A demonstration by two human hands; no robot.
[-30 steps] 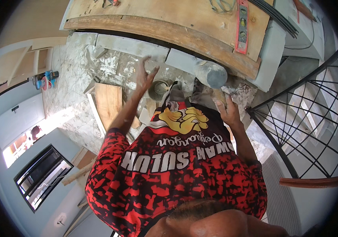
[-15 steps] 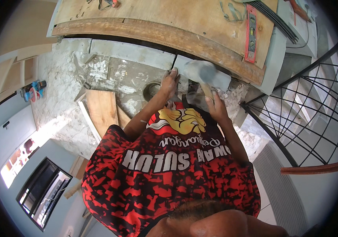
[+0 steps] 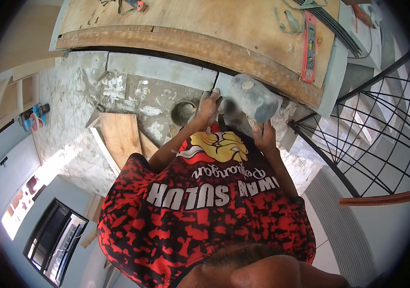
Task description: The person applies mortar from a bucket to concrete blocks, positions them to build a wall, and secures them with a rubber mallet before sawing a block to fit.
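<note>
My right hand is closed around the handle of a rubber mallet. Its large grey head is raised over the right end of a row of pale tile strips and hides part of them. My left hand rests at the dark gap between two strips, fingers bent together against the edge. Anything pinched in those fingers is too small to make out. Just left of that wrist sits a round, mortar-stained bucket, partly covered by my forearm.
A plywood-topped ledge runs along the far side, carrying a red spirit level and dark rods. Wooden boards lie at left on the mortar-smeared floor. Black metal grillwork stands at right; a blue power tool lies far left.
The mallet head has lifted off the strip toward me and slightly right, so it looks larger. My left hand stays at the gap, shifted only slightly in view.
</note>
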